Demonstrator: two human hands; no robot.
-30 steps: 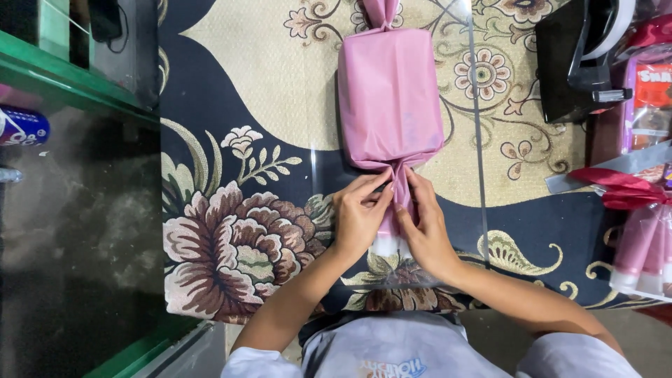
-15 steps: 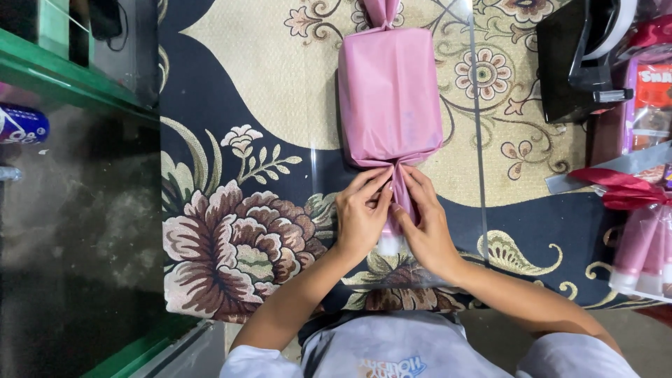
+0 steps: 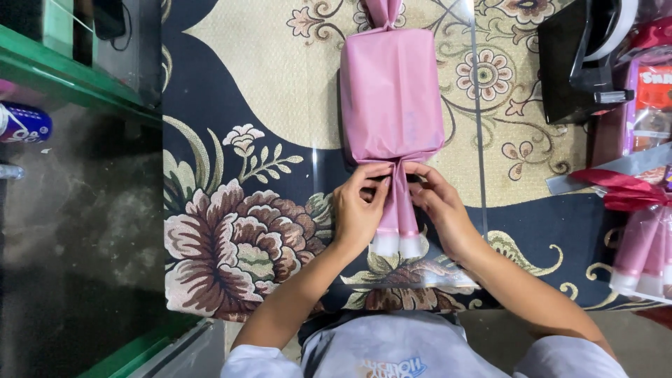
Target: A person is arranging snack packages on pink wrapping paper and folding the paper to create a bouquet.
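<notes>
Parcel: a box-shaped package wrapped in pink paper [image 3: 392, 91] lies lengthwise on the glass-topped counter [image 3: 280, 126], over a floral cloth in dark blue and cream.
Near end: the pink paper is gathered into a twisted tail [image 3: 399, 217] with white edges.
Left hand [image 3: 358, 210]: fingers pinching the gathered neck from the left.
Right hand [image 3: 437, 206]: fingertips gripping the same neck from the right.
Far right: a black tape dispenser [image 3: 577, 59].

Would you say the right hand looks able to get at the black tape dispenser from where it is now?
Probably yes: the right hand is pinching the pink parcel's gathered end, and only bare glass tabletop lies between it and the tape dispenser, though it would have to let go first.
</notes>
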